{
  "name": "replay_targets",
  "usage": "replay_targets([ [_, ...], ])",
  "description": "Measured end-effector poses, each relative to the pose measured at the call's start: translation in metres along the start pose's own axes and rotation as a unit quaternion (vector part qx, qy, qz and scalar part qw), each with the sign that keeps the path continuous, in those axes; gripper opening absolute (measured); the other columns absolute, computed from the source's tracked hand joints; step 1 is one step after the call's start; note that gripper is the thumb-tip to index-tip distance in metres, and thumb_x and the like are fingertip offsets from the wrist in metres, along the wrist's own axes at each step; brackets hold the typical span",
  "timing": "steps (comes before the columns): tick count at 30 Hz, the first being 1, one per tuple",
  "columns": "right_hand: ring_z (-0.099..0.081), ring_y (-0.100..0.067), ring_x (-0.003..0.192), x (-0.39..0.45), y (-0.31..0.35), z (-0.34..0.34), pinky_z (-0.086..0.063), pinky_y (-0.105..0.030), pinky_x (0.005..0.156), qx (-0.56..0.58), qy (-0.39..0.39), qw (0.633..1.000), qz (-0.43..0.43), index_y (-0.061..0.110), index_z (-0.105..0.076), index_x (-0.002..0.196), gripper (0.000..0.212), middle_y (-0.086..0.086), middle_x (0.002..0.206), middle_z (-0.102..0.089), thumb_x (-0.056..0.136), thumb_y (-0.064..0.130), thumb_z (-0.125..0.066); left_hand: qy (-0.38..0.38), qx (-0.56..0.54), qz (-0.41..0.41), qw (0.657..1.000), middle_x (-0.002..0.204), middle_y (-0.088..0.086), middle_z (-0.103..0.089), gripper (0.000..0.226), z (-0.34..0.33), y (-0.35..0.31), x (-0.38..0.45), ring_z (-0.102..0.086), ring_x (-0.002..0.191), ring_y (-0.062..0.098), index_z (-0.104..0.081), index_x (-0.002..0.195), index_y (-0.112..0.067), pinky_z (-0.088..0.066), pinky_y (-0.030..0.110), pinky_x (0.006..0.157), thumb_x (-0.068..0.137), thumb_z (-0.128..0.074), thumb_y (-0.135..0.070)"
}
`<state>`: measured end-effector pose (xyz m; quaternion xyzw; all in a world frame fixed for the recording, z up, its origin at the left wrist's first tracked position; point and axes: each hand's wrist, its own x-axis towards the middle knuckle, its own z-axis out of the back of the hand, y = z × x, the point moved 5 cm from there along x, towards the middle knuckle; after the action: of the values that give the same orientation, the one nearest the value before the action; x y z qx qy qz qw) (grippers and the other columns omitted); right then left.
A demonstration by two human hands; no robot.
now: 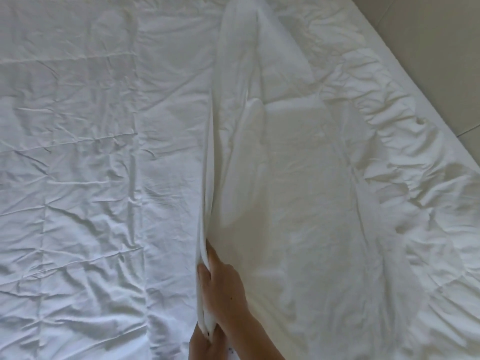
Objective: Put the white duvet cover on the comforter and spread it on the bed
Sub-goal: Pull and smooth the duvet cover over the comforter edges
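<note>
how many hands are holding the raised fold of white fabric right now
2. The right hand grips the raised fold of the duvet cover near the bottom centre. The left hand pinches the same fold just below it, at the bottom edge, partly cut off by the frame.

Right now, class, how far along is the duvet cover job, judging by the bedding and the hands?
Done: white fabric lies across the bed. In hand: the right hand and left hand grip a raised fold of the duvet cover. Left: flattening that ridge and smoothing the wrinkles.
</note>
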<state>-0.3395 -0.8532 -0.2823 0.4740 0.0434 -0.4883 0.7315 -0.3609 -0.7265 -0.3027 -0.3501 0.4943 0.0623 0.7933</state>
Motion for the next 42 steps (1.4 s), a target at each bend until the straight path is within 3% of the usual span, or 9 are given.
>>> replay_targets([
  [4, -0.058, -0.019, 0.116, -0.003, 0.004, -0.001, -0.042, -0.029, 0.101, 0.061, -0.052, 0.996, -0.034, 0.029, -0.039, 0.146, 0.045, -0.001, 0.126, -0.064, 0.101, 0.034, -0.039, 0.0, -0.055, -0.085, 0.995, 0.085, 0.003, -0.075, 0.016, 0.023, -0.02, -0.002, -0.069, 0.093, 0.019, -0.073, 0.101, -0.014, -0.051, 0.026, 0.077, 0.093, -0.061, -0.021],
  [7, -0.062, -0.003, 0.086, -0.009, 0.001, 0.01, -0.046, -0.021, 0.08, 0.144, -0.108, 0.982, -0.053, 0.024, -0.063, 0.105, 0.019, 0.012, 0.093, -0.068, 0.098, 0.032, -0.048, 0.049, -0.074, -0.084, 0.993, 0.08, -0.019, -0.07, 0.015, 0.021, -0.022, -0.004, -0.059, 0.083, -0.01, -0.067, 0.106, -0.028, -0.044, 0.005, 0.07, 0.096, -0.056, -0.023],
  [11, -0.034, -0.004, 0.05, -0.02, -0.014, 0.035, -0.03, -0.022, 0.053, 0.256, -0.167, 0.947, -0.1, 0.02, -0.036, 0.062, 0.039, 0.012, 0.052, -0.035, 0.098, 0.029, -0.049, 0.11, -0.07, -0.084, 0.988, 0.075, -0.017, -0.071, 0.023, 0.009, -0.033, -0.018, -0.063, 0.072, -0.01, -0.065, 0.095, -0.037, -0.045, 0.009, 0.058, 0.101, -0.044, -0.029],
  [20, -0.04, -0.013, 0.057, -0.019, -0.049, 0.043, -0.036, -0.028, 0.053, 0.29, -0.1, 0.944, -0.12, 0.013, -0.045, 0.065, 0.031, 0.003, 0.057, -0.042, 0.092, 0.018, -0.058, 0.023, -0.019, -0.098, 0.995, 0.062, -0.003, -0.058, 0.016, 0.006, -0.019, -0.005, -0.053, 0.05, 0.011, -0.058, 0.093, -0.023, -0.048, 0.041, 0.053, 0.096, -0.049, -0.036],
  [23, -0.055, -0.014, 0.062, -0.02, -0.052, 0.034, -0.048, -0.033, 0.059, 0.233, -0.046, 0.964, -0.121, 0.012, -0.06, 0.08, 0.013, -0.004, 0.068, -0.059, 0.083, 0.021, -0.069, -0.002, -0.015, -0.146, 0.989, 0.088, -0.019, -0.066, 0.037, 0.012, -0.027, -0.008, -0.065, 0.073, 0.001, -0.043, 0.119, -0.052, -0.05, 0.02, 0.061, 0.083, -0.05, -0.058],
  [25, -0.06, -0.011, 0.064, -0.024, -0.054, 0.028, -0.05, -0.028, 0.059, 0.186, -0.03, 0.973, -0.13, 0.017, -0.062, 0.085, 0.017, 0.001, 0.072, -0.063, 0.078, 0.027, -0.072, 0.006, -0.001, -0.157, 0.988, 0.1, -0.027, -0.065, 0.035, 0.009, -0.034, -0.01, -0.061, 0.093, -0.011, -0.049, 0.121, -0.05, -0.047, 0.011, 0.071, 0.088, -0.054, -0.058],
  [30, -0.063, -0.012, 0.075, -0.027, -0.056, 0.029, -0.053, -0.031, 0.069, 0.028, -0.029, 0.992, -0.119, 0.022, -0.061, 0.093, 0.016, 0.007, 0.08, -0.066, 0.089, 0.037, -0.057, -0.024, 0.014, -0.149, 0.988, 0.069, -0.013, -0.061, 0.011, 0.008, -0.042, -0.001, -0.057, 0.061, -0.005, -0.06, 0.085, -0.025, -0.042, 0.01, 0.054, 0.096, -0.056, -0.025],
  [36, -0.064, -0.035, 0.086, -0.043, -0.113, 0.079, -0.048, -0.038, 0.071, 0.08, -0.264, 0.938, -0.208, 0.012, -0.051, 0.104, 0.01, -0.013, 0.084, -0.063, 0.097, 0.02, -0.051, -0.046, 0.065, -0.12, 0.99, 0.061, 0.0, -0.052, 0.008, 0.007, -0.033, 0.012, -0.045, 0.055, 0.014, -0.055, 0.083, -0.008, -0.035, 0.022, 0.048, 0.091, -0.055, -0.004],
  [42, -0.058, -0.049, 0.095, -0.09, -0.212, 0.217, -0.041, -0.045, 0.077, -0.126, -0.367, 0.852, -0.351, 0.008, -0.049, 0.117, 0.024, -0.035, 0.099, -0.061, 0.099, 0.023, -0.044, -0.05, 0.046, -0.132, 0.989, 0.079, -0.009, -0.058, 0.02, 0.003, -0.03, -0.001, -0.053, 0.071, 0.003, -0.054, 0.114, -0.01, -0.037, 0.012, 0.055, 0.095, -0.051, -0.006],
])
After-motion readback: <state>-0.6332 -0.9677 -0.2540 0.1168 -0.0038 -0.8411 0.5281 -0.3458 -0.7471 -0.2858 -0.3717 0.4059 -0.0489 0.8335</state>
